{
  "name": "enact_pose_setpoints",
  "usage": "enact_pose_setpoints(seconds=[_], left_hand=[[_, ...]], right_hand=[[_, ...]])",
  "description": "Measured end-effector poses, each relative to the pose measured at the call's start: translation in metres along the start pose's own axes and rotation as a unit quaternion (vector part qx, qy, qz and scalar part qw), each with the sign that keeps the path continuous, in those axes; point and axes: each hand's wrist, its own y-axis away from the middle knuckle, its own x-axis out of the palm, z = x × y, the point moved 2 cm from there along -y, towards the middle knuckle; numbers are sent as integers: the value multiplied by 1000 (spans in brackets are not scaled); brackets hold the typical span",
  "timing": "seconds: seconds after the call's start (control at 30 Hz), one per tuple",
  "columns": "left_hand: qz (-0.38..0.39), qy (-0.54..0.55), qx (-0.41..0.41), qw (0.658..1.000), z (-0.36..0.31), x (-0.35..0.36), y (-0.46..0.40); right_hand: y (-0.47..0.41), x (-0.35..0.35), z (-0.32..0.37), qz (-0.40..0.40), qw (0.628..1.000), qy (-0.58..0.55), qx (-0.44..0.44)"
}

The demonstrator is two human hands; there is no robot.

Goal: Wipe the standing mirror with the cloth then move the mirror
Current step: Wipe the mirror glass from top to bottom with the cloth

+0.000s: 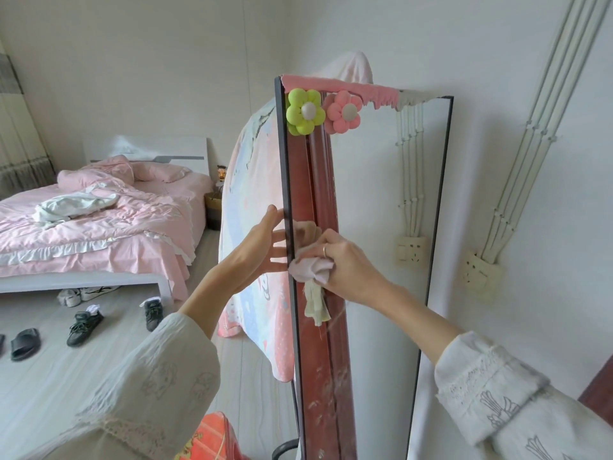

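A tall standing mirror point(374, 200) with a thin black frame stands upright in front of me, its glass reflecting a red door and a white wall. A green and a pink plush flower sit at its top left corner. My right hand point(348, 263) grips a bunched pale pink cloth point(310, 270) and presses it on the glass near the left edge, with a strip of the cloth hanging down. My left hand point(262, 244) lies with straight fingers against the mirror's left frame edge, at the same height.
A rack draped with a pink and blue blanket point(252, 234) stands just behind the mirror's left side. A bed with pink bedding point(99, 220) fills the left. Shoes and sandals point(79, 327) lie on the floor. Wall sockets point(479, 277) and conduits are to the right.
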Motion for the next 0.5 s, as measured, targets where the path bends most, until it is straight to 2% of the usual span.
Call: enact_pose_setpoints(seconds=[0.17, 0.27, 0.5], left_hand=[[-1, -20, -30, 999, 20, 3, 9], [-1, -40, -49, 998, 39, 5, 11], [-18, -75, -25, 997, 76, 18, 23]], right_hand=[[25, 27, -21, 89, 994, 27, 52], [36, 42, -34, 88, 995, 19, 39], [65, 75, -58, 132, 988, 70, 44]])
